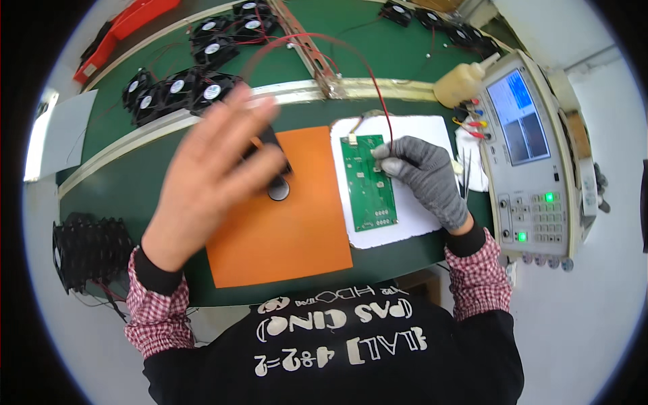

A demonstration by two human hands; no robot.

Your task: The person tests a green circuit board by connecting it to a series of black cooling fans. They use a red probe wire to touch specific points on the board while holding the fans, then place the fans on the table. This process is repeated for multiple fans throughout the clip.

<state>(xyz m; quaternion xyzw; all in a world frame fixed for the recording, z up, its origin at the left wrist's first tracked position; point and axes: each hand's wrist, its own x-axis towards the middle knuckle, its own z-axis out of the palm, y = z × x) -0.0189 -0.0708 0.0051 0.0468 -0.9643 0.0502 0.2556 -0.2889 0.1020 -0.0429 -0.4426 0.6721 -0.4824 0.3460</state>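
Note:
My bare left hand (pixel 216 165) hovers over a black fan (pixel 273 152) on an orange mat (pixel 290 236). Its fingers look stretched apart, though motion blurs them, and they cover much of the fan. A round dark disc with a pale rim (pixel 278 190) shows beside the fan. My right hand (pixel 425 172), in a grey glove, pinches the end of a red wire (pixel 368 64) at the right edge of a green circuit board (pixel 368 196). From there the wire arcs up and left toward my left hand. What sits at its tip is hidden by the fingers.
Under the board lies a white pad (pixel 425 229). At right stands a test instrument (pixel 533 162) with a lit screen, beside a yellowish bottle (pixel 459 84) and tweezers (pixel 467 172). Several black fans (pixel 177 88) sit beyond a pale rail; more fans are stacked (pixel 91 250) at left.

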